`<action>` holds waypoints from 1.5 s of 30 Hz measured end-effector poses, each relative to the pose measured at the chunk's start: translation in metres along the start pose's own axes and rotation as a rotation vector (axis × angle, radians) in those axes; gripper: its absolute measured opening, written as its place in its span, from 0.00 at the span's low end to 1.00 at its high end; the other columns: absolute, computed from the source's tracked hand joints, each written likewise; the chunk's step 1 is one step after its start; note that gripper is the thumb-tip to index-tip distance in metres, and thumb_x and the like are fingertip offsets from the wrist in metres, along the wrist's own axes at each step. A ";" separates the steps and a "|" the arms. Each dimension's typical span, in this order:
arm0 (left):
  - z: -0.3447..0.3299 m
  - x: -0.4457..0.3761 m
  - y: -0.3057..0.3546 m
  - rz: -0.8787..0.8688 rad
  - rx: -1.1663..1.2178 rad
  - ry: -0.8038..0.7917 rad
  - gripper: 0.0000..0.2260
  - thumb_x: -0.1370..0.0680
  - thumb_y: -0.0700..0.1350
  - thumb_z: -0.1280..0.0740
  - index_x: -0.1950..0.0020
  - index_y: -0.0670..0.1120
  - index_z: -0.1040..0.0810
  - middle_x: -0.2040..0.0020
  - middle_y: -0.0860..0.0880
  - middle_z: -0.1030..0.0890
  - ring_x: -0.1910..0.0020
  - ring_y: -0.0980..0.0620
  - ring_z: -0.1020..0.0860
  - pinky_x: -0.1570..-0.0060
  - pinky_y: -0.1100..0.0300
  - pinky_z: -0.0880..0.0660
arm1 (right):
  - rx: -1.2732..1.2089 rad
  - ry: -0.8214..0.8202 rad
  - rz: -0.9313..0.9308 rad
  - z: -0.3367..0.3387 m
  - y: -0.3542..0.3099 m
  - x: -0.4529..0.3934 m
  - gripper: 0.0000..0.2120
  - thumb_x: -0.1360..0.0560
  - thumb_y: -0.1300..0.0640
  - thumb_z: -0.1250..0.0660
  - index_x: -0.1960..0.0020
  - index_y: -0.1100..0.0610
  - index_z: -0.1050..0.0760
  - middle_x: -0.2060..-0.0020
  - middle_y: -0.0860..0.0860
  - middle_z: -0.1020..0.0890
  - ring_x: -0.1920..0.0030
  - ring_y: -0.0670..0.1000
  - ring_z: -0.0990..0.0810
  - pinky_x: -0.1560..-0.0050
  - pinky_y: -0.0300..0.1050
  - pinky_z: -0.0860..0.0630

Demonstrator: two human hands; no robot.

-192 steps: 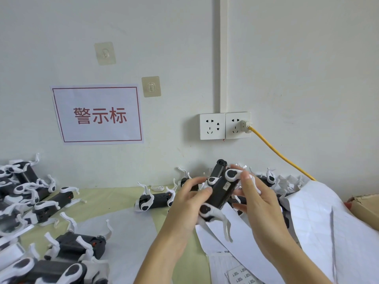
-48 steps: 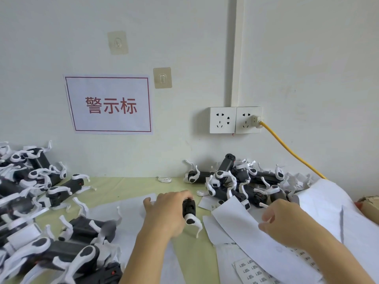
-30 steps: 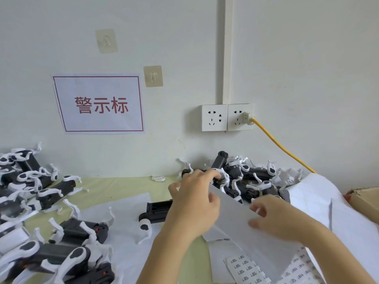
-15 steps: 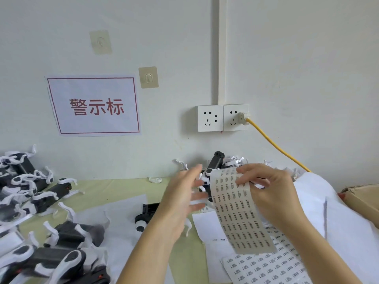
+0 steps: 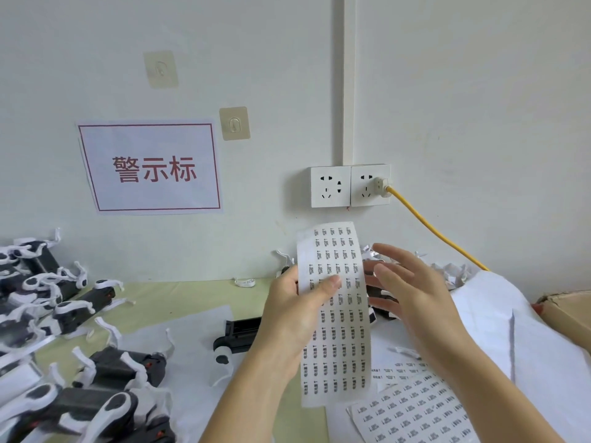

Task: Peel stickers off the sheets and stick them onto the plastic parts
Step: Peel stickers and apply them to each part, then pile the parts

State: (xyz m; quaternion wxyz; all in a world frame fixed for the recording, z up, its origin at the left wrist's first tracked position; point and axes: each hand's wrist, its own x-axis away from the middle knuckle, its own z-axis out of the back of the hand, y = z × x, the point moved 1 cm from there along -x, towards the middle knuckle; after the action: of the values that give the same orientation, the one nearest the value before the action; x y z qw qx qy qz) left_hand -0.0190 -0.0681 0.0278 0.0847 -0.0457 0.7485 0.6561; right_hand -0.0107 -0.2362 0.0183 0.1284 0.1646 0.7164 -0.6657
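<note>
My left hand (image 5: pixel 297 311) holds a long white sticker sheet (image 5: pixel 339 330) upright, thumb pinching its front face. The sheet carries rows of small printed stickers. My right hand (image 5: pixel 412 292) hovers just right of the sheet with fingers spread, touching nothing I can see. A black and white plastic part (image 5: pixel 238 337) lies on the table behind my left wrist. More sticker sheets (image 5: pixel 412 414) lie flat at the lower right. A pile of plastic parts behind the held sheet is mostly hidden.
Many black and white plastic parts (image 5: pixel 64 314) are heaped along the left. White backing sheets (image 5: pixel 518 340) drape at the right beside a cardboard box (image 5: pixel 566 311). A yellow cable (image 5: pixel 435 231) runs from the wall socket (image 5: pixel 350 186). The green tabletop (image 5: pixel 179 302) shows in the middle.
The sticker sheet has been raised upright. My left hand now grips it by the left edge, and my right hand has let go of its top and opened.
</note>
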 end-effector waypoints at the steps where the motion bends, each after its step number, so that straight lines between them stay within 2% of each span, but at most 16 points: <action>1: -0.001 0.000 0.000 -0.017 -0.024 -0.019 0.08 0.21 0.41 0.30 0.44 0.49 0.18 0.51 0.50 0.13 0.52 0.51 0.14 0.51 0.52 0.19 | -0.017 -0.020 -0.017 -0.001 -0.001 0.000 0.13 0.19 0.56 0.35 0.36 0.46 0.24 0.47 0.47 0.14 0.46 0.50 0.15 0.48 0.50 0.20; 6: -0.006 0.001 -0.003 -0.075 -0.098 -0.115 0.07 0.21 0.43 0.29 0.45 0.53 0.17 0.51 0.50 0.13 0.52 0.49 0.14 0.53 0.52 0.18 | -0.086 -0.112 -0.054 -0.002 -0.003 0.001 0.20 0.25 0.50 0.31 0.34 0.50 0.25 0.46 0.52 0.14 0.45 0.55 0.15 0.42 0.60 0.22; 10: -0.006 -0.001 -0.007 -0.074 -0.152 -0.111 0.07 0.23 0.46 0.26 0.46 0.55 0.17 0.52 0.52 0.13 0.53 0.51 0.14 0.48 0.49 0.19 | -0.029 -0.099 -0.049 -0.004 -0.003 0.002 0.09 0.22 0.61 0.32 0.43 0.55 0.18 0.50 0.55 0.13 0.50 0.59 0.14 0.43 0.62 0.21; 13: -0.004 -0.003 -0.007 -0.087 -0.161 -0.028 0.02 0.22 0.46 0.29 0.49 0.52 0.17 0.54 0.50 0.13 0.55 0.49 0.14 0.52 0.51 0.19 | -0.010 -0.041 -0.068 0.000 -0.004 0.001 0.09 0.21 0.64 0.34 0.44 0.57 0.19 0.52 0.56 0.13 0.52 0.58 0.13 0.46 0.63 0.19; 15: -0.002 -0.005 -0.006 -0.091 -0.162 0.002 0.03 0.20 0.43 0.31 0.49 0.48 0.18 0.55 0.49 0.13 0.54 0.46 0.15 0.50 0.48 0.19 | -0.004 -0.036 -0.084 0.003 -0.006 0.002 0.09 0.21 0.65 0.34 0.44 0.57 0.19 0.52 0.56 0.13 0.51 0.58 0.14 0.46 0.61 0.20; 19: -0.004 -0.004 -0.007 -0.110 -0.233 0.019 0.05 0.20 0.41 0.32 0.47 0.48 0.17 0.53 0.50 0.13 0.51 0.50 0.15 0.42 0.48 0.21 | -0.020 -0.036 -0.066 0.009 -0.009 0.001 0.08 0.21 0.61 0.33 0.45 0.55 0.19 0.51 0.56 0.13 0.49 0.59 0.14 0.49 0.58 0.21; 23: -0.010 -0.002 -0.006 -0.156 -0.322 -0.036 0.08 0.20 0.41 0.32 0.53 0.53 0.17 0.55 0.54 0.13 0.54 0.55 0.16 0.46 0.57 0.21 | -0.064 0.000 -0.045 0.024 -0.020 -0.002 0.13 0.29 0.52 0.29 0.48 0.55 0.16 0.57 0.59 0.15 0.57 0.57 0.17 0.55 0.54 0.24; 27: -0.013 -0.001 -0.006 -0.206 -0.448 -0.147 0.09 0.19 0.42 0.32 0.49 0.54 0.15 0.53 0.58 0.14 0.51 0.60 0.17 0.46 0.63 0.23 | -0.019 -0.198 -0.090 0.051 -0.033 -0.003 0.19 0.37 0.45 0.25 0.49 0.52 0.14 0.61 0.54 0.15 0.61 0.53 0.17 0.65 0.44 0.22; 30: -0.017 0.004 -0.005 -0.232 -0.512 -0.228 0.08 0.20 0.44 0.31 0.51 0.58 0.16 0.55 0.67 0.16 0.52 0.67 0.19 0.53 0.75 0.28 | 0.104 -0.402 -0.146 0.060 -0.037 0.000 0.28 0.41 0.37 0.20 0.46 0.50 0.15 0.55 0.56 0.14 0.56 0.55 0.14 0.59 0.44 0.18; 32: -0.019 0.006 -0.006 -0.248 -0.566 -0.260 0.09 0.20 0.44 0.30 0.51 0.58 0.15 0.56 0.66 0.16 0.54 0.65 0.19 0.54 0.72 0.25 | 0.243 -0.512 -0.191 0.058 -0.035 0.002 0.27 0.41 0.38 0.20 0.47 0.50 0.15 0.54 0.57 0.13 0.53 0.57 0.13 0.56 0.44 0.18; 34: -0.019 0.005 -0.007 -0.277 -0.627 -0.265 0.08 0.20 0.43 0.31 0.51 0.55 0.14 0.57 0.60 0.15 0.55 0.60 0.18 0.51 0.61 0.21 | 0.342 -0.565 -0.204 0.055 -0.033 0.003 0.17 0.32 0.45 0.23 0.47 0.51 0.15 0.54 0.57 0.13 0.53 0.57 0.14 0.54 0.44 0.19; 36: -0.018 0.005 -0.008 -0.319 -0.661 -0.236 0.07 0.21 0.43 0.30 0.51 0.54 0.14 0.59 0.57 0.15 0.57 0.58 0.19 0.53 0.61 0.22 | 0.370 -0.544 -0.220 0.055 -0.029 0.002 0.13 0.29 0.49 0.24 0.46 0.52 0.15 0.54 0.57 0.13 0.51 0.58 0.14 0.50 0.49 0.19; 38: -0.019 0.007 -0.006 -0.371 -0.658 -0.175 0.06 0.22 0.44 0.29 0.51 0.56 0.15 0.59 0.55 0.17 0.58 0.61 0.20 0.57 0.69 0.25 | 0.390 -0.489 -0.228 0.056 -0.024 0.000 0.10 0.27 0.52 0.27 0.47 0.52 0.14 0.53 0.56 0.13 0.50 0.58 0.14 0.47 0.52 0.19; 40: -0.019 0.008 -0.004 -0.418 -0.637 -0.075 0.08 0.24 0.45 0.26 0.50 0.59 0.17 0.57 0.55 0.20 0.55 0.66 0.22 0.56 0.74 0.28 | 0.421 -0.426 -0.217 0.057 -0.021 -0.001 0.07 0.26 0.53 0.27 0.50 0.52 0.14 0.55 0.55 0.13 0.52 0.57 0.14 0.48 0.52 0.20; 43: -0.017 0.007 -0.002 -0.589 -0.726 0.144 0.13 0.27 0.47 0.23 0.44 0.57 0.18 0.52 0.63 0.23 0.46 0.64 0.28 0.42 0.62 0.32 | 0.381 -0.280 -0.165 0.057 -0.020 -0.003 0.09 0.30 0.49 0.23 0.54 0.53 0.15 0.58 0.55 0.13 0.57 0.55 0.15 0.53 0.52 0.23; 45: -0.015 0.006 0.000 -0.702 -0.778 0.266 0.13 0.26 0.45 0.24 0.43 0.54 0.17 0.50 0.60 0.22 0.43 0.56 0.31 0.40 0.53 0.32 | 0.288 -0.161 -0.121 0.055 -0.021 -0.004 0.07 0.27 0.50 0.26 0.55 0.54 0.17 0.58 0.56 0.13 0.58 0.56 0.17 0.56 0.54 0.26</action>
State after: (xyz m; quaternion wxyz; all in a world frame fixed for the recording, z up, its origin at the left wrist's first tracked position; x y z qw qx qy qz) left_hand -0.0256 -0.0825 0.0282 0.1801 -0.4039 0.3944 0.8055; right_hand -0.0175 -0.2923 0.0349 0.1201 0.0843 0.6096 -0.7790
